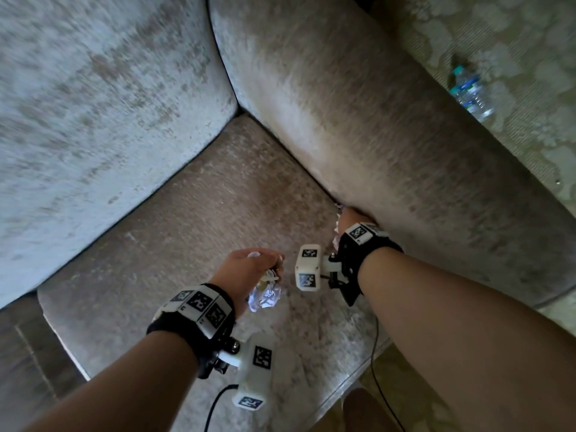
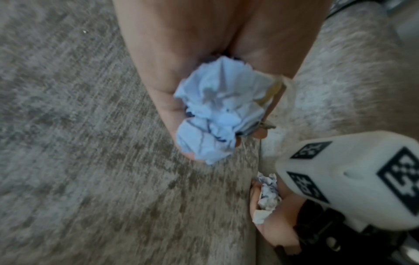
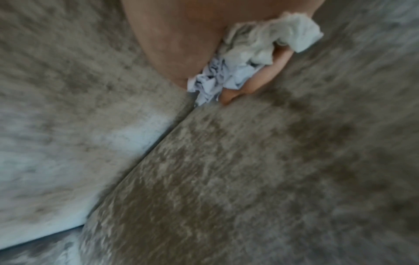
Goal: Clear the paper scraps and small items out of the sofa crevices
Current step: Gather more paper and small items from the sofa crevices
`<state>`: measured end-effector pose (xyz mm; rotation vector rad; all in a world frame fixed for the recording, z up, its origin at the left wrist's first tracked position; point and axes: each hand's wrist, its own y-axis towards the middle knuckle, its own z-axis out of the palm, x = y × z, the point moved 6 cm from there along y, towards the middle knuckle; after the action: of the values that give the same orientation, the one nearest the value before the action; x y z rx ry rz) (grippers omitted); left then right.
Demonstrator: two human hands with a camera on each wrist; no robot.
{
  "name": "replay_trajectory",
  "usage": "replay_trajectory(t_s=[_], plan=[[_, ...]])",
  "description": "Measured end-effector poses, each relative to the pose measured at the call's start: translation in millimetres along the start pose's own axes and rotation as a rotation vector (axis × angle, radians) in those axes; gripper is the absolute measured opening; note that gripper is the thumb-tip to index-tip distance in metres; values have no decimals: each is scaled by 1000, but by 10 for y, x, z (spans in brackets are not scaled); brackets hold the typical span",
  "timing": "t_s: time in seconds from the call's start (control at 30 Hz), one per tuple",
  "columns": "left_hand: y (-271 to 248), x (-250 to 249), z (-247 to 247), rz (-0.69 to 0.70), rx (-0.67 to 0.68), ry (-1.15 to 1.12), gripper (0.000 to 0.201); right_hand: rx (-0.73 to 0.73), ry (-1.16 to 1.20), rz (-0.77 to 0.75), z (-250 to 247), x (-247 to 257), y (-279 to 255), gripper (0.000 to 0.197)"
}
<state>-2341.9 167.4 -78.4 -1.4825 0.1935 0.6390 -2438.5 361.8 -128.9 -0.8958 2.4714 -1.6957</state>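
Starting on the left: the left hand [image 1: 249, 269] is hovering over the seat cushion [image 1: 199, 219] with its fingers curled round a crumpled paper ball [image 2: 217, 114], and there's something small and metallic, maybe keys [image 2: 267, 126], poking out of the same fistful. That hand looks pretty full to me. If it takes on anything more, or the grip loosens even a bit, the small stuff could slip out and roll straight back toward the gap.

Moving right, the right hand [image 1: 352, 221] is down at the crevice [image 3: 158, 136] between the seat cushion and the armrest [image 1: 405, 157], fingers closed on a wad of paper scraps [image 3: 247, 59]. The lower end of the wad sits right at the mouth of the gap. My guess is a quick yank could tear it and leave bits wedged inside, or loose pieces could drop deeper.

Far right, a plastic bottle [image 1: 470, 92] lies on the carpet [image 1: 514, 42], well apart from all this.
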Motion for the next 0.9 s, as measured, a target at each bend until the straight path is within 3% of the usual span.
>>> replay_trajectory(t_s=[0.07, 0.13, 0.2, 0.3, 0.4, 0.6, 0.9], plan=[[20, 5, -16, -9, -6, 4, 18, 42, 128, 21, -35, 87, -53, 44], [34, -10, -30, -20, -4, 13, 17, 78, -19, -14, -22, 162, -78, 45], [45, -28, -53, -38, 0, 16, 17, 120, -314, -48, 17, 283, -143, 49], [68, -65, -108, -49, -14, 0, 21, 135, -1004, -121, 24, 518, -329, 41], [64, -113, -202, -61, -39, -31, 15, 184, -1263, -118, 108, 651, -437, 45], [65, -164, -363, -70, -53, -63, 17, 176, -1477, -129, 258, 660, -469, 50], [92, -317, -731, 0, -108, 55, 21, 140, -1514, -101, 363, 533, -492, 42]])
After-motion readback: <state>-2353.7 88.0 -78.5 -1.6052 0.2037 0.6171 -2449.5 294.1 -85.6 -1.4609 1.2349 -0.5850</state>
